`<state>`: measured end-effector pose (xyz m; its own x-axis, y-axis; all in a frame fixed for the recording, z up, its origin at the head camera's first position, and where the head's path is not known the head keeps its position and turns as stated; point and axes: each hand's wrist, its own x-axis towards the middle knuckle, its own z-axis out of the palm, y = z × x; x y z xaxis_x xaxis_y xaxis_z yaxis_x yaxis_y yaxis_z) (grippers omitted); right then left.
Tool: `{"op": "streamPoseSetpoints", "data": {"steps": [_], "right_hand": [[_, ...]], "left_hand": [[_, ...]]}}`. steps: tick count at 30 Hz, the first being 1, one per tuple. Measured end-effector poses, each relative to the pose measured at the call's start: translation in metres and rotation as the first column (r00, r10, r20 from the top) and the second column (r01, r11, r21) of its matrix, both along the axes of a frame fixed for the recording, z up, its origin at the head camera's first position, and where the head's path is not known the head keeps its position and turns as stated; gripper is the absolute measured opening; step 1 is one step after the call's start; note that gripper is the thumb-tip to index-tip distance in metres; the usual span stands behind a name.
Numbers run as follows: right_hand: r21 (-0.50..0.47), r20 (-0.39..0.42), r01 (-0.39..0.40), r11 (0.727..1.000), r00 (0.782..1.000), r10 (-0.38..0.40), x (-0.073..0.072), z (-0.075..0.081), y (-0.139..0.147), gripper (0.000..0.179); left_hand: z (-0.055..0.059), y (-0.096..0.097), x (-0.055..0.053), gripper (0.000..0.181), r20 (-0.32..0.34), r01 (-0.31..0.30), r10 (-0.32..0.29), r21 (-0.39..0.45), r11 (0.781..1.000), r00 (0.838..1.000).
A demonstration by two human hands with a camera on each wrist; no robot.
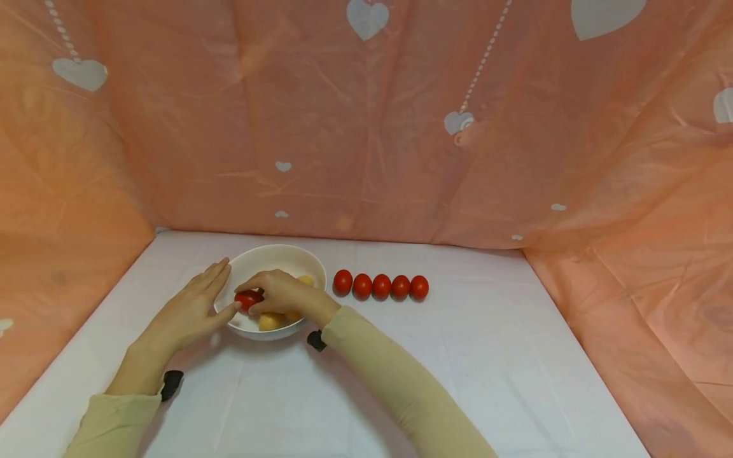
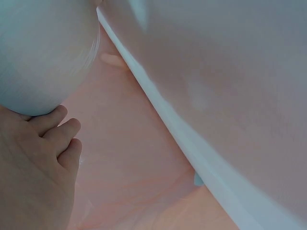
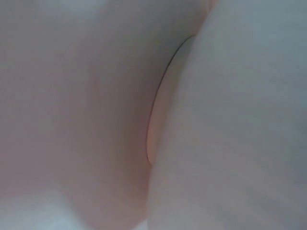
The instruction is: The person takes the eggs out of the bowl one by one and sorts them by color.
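Note:
A white bowl (image 1: 289,254) stands on the left part of the table, with several yellow round things (image 1: 271,321) and a red tomato (image 1: 246,301) inside. My right hand (image 1: 283,294) reaches into the bowl from the right, its thumb and fingers pinching the tomato. Against the bowl's left side rests my left hand (image 1: 186,318), fingers fairly straight along the rim and thumb close to the tomato. In the left wrist view, the fingertips of my left hand (image 2: 41,158) touch the outside of the bowl (image 2: 43,57). The right wrist view is blurred and shows no fingers.
Several red tomatoes (image 1: 381,287) lie in a row just right of the bowl. A white cloth covers the table (image 1: 487,356). Orange sheets with pale hearts (image 1: 366,127) hang behind and at both sides.

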<state>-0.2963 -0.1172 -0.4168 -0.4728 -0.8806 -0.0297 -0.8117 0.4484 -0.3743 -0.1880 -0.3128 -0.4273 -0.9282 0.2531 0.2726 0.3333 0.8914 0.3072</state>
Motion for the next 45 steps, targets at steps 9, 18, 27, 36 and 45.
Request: {"op": "streamPoseSetpoints", "data": {"steps": [9,18,27,36,45], "right_hand": [[0.031,-0.013,0.015,0.999,1.000,-0.015,0.004,0.001,0.001,0.048],[0.010,-0.043,0.029,1.000,0.999,-0.028,0.006,0.008,0.007,0.048],[-0.027,-0.099,0.023,0.999,0.995,-0.026,0.011,0.014,0.018,0.047],[-0.223,-0.071,0.074,0.972,0.993,-0.092,0.025,0.019,0.033,0.050],[-0.393,0.018,0.140,0.909,0.989,-0.144,0.034,0.019,0.054,0.049]], "left_hand": [[0.000,0.000,0.000,0.084,0.004,-0.001,0.001,-0.003,1.000,1.000],[-0.001,0.000,0.000,0.082,-0.024,0.000,0.000,-0.006,1.000,1.000],[0.002,0.002,0.000,0.083,-0.006,-0.008,0.008,-0.006,1.000,1.000],[-0.001,0.000,-0.001,0.082,-0.044,0.006,-0.006,0.001,1.000,0.999],[0.000,0.001,0.000,0.085,0.021,-0.004,0.004,0.009,1.000,1.000]]}}
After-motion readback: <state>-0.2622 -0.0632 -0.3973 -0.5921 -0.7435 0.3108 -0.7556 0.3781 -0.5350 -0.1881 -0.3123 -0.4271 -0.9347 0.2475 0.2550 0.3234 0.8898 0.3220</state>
